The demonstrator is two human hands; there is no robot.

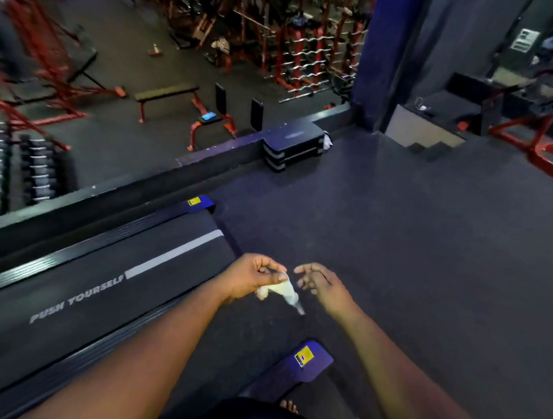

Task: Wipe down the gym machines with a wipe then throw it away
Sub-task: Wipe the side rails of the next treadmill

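A crumpled white wipe [283, 291] hangs from my left hand [252, 276], whose fingers and thumb pinch its upper end. My right hand [321, 284] hovers just to the right of the wipe with loosely curled fingers, a small gap apart from it, holding nothing. Both hands are above the rear end of a dark treadmill [103, 294] whose belt reads "PUSH YOURSELF". The treadmill runs from the lower left toward the middle of the view.
Dark rubber floor [408, 245] spreads to the right. A stack of black step platforms [291, 145] sits by a low ledge [208, 156]. Beyond the ledge lie red benches [166, 95], dumbbell racks [29, 169] and a barbell rack [308, 60]. A blue pillar [381, 56] and steps [427, 148] stand at the right.
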